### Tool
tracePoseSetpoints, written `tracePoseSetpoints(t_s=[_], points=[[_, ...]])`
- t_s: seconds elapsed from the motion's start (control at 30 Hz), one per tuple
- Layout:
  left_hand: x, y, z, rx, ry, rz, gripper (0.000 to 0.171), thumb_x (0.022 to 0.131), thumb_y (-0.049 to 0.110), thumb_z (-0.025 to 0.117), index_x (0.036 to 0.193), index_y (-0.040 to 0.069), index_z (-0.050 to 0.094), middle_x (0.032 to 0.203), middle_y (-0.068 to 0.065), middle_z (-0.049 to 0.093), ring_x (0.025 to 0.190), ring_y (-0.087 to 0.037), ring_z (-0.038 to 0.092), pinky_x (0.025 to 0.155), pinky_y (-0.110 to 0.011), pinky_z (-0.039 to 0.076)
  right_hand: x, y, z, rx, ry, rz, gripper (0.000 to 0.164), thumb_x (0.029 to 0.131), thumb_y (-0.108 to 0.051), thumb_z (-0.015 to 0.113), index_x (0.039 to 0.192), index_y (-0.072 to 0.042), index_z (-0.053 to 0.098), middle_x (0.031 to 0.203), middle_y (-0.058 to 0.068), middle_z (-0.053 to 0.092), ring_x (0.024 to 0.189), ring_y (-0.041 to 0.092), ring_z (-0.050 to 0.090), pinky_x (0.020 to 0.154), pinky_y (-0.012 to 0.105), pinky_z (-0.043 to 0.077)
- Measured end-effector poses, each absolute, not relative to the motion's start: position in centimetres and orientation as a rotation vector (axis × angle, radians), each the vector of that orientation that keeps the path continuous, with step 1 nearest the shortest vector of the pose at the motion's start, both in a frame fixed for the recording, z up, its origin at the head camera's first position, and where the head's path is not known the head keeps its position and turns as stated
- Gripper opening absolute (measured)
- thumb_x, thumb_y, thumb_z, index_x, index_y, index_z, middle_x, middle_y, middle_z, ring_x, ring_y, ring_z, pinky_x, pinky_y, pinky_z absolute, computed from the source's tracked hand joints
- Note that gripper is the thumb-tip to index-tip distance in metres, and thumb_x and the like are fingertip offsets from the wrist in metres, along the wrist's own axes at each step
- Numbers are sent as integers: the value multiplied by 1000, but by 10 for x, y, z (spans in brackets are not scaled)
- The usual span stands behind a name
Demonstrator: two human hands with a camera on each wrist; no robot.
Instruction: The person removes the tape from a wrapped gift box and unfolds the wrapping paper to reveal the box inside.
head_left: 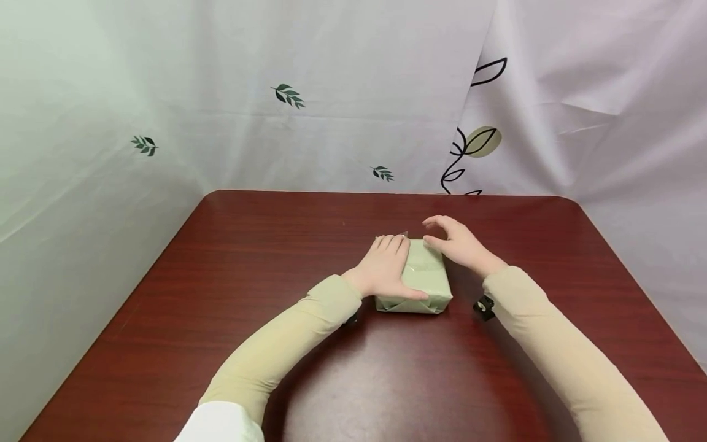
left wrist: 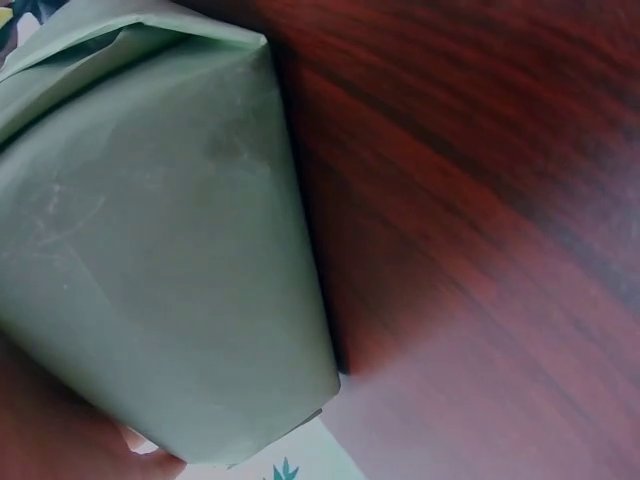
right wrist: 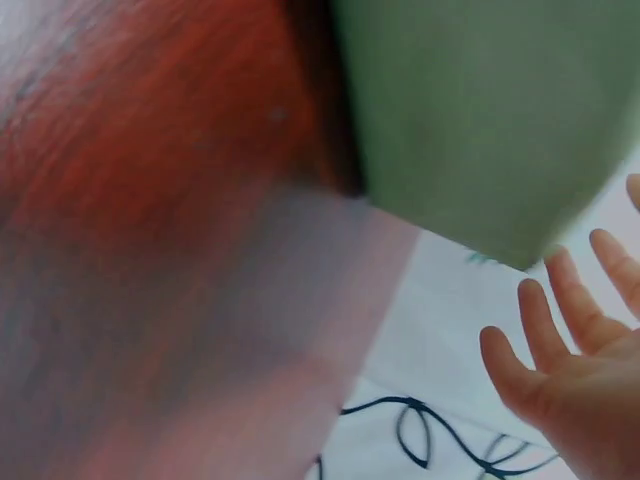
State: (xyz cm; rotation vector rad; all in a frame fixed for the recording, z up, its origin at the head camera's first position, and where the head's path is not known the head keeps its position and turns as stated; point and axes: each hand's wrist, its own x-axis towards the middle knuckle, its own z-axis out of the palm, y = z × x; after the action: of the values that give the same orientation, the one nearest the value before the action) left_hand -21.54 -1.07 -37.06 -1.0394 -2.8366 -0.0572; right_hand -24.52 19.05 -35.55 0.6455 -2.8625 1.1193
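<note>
A box wrapped in pale green paper (head_left: 428, 275) lies on the table, with folded flaps at its near end. My left hand (head_left: 389, 269) rests on the left part of its top, fingers stretched toward the far edge and thumb out to the right. A small clear piece, perhaps tape (head_left: 405, 234), shows by those fingertips. At the far right corner is my right hand (head_left: 458, 247), fingers spread and lightly bent, thumb close to the box. From the right wrist, the fingers (right wrist: 545, 330) appear beside the box's far end (right wrist: 490, 120); contact is hard to tell.
The dark red-brown wooden table (head_left: 265, 245) has rounded far corners. Behind and beside it hangs a white curtain (head_left: 342, 73) printed with leaves. Black straps or mounts (head_left: 484, 308) sit under the wrists.
</note>
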Motion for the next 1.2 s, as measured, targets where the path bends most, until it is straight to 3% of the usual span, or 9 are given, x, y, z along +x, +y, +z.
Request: tracePoseSetpoints(t_s=[0.2,0.5,0.7,0.93,1.2], points=[[-217,-10,-373,-1026,-2841,-94,107,62,82,57,133,4,40,137,-11,42,124,-25,40,104,-40,31,-225,195,-341,612,-2796,1140,33,91,-14,61,121,0,57,122,17,57,115,34,52,95,52,41],[-217,-11,-373,-1013,-2845,-128,105,61,81,60,132,5,41,136,-12,43,124,-24,40,103,-40,30,-206,184,-354,861,-2720,924,22,79,-10,75,98,-4,67,96,8,65,82,21,55,73,36,45],[-218,-11,-371,-1020,-2853,-135,104,63,81,60,132,6,41,139,-13,41,127,-25,39,104,-41,30,-204,178,-356,931,-2721,798,24,74,-16,80,93,-5,68,90,5,65,81,18,56,75,35,45],[-217,-12,-372,-1022,-2864,-159,102,63,80,59,133,7,43,138,-13,42,128,-25,39,104,-41,30,-201,167,-357,880,-2748,724,30,70,-23,82,90,-5,69,87,6,64,84,23,55,77,38,45],[-216,-12,-373,-1031,-2864,-136,103,64,81,58,134,7,41,139,-13,41,129,-26,38,105,-42,29,-198,163,-358,850,-2660,748,18,72,-16,78,82,-5,68,81,5,62,79,25,54,73,38,44]])
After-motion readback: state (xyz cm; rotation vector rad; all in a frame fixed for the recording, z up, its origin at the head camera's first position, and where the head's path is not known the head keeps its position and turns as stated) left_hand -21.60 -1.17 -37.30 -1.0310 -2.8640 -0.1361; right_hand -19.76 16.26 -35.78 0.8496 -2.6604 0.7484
